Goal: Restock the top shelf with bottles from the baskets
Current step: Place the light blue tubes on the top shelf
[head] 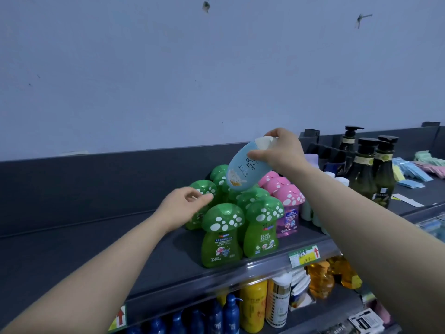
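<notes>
Your right hand (281, 153): it is raised over the cluster of bottles, thumb and fingers curled round the cap end of the pale blue plastic bottle with a cream cap (243, 169).
Pale blue bottle: you hold it tilted, cap up and to the right, base down and to the left. The base hangs just above the green caps at the back of the cluster, not standing on the shelf.
Your left hand (183, 208): it reaches in from the left with the fingers loosely bent and holding nothing. The fingertips lie at the spotted cap of the left rear green bottle and seem to touch it, though the angle leaves that unsure.
Green mushroom-capped plastic bottles (221, 235): they stand upright in a tight group on the shelf, two at the front edge and more behind.
Pink mushroom-capped bottles (289, 206): they stand in a row just right of the green ones, touching them.
Dark grey top shelf (96, 249): its left part is bare in front of your left forearm.
Dark olive pump bottles with black heads (363, 169): they stand upright further right on the same shelf, behind your right forearm.
Pastel flat packets (414, 167): they lie in rows at the far right.
Green and yellow price tag (304, 255): it sits on the shelf's front rail, below the pink bottles.
Shelf below: yellow bottles (252, 302), dark blue pump bottles (231, 314) and amber bottles (320, 278).
</notes>
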The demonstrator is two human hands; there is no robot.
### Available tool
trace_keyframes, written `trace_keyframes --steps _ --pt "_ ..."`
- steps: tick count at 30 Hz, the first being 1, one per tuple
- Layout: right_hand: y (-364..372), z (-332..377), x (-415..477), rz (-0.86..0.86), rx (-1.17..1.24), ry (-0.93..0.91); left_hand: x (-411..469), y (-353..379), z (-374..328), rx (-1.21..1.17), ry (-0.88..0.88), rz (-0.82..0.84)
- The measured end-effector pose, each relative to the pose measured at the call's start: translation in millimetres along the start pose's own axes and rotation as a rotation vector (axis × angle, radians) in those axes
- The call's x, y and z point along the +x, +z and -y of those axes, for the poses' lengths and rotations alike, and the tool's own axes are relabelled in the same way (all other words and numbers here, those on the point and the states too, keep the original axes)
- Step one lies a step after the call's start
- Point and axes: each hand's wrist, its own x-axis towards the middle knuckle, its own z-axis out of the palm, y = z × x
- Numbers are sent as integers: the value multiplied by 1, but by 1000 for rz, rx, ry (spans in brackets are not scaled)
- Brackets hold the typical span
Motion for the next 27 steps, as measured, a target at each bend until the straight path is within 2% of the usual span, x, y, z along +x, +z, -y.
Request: trace_keyframes --steps 2,3,6,10,18,27 --pt "6 -3 6 -21 -5 4 22 -3 8 129 11 -147" --pt "9 -5 9 -28 -1 11 32 -3 11 192 9 -158" --pt "15 -11 17 -54 22 32 58 0 17 283 -37 -50" --pt "16 -18 23 -74 35 38 78 5 25 178 -60 21" --pt "12 -21 24 -85 68 55 59 5 26 -12 51 133" --pt "19 -7 22 -52 79 15 37 9 19 -92 77 253"
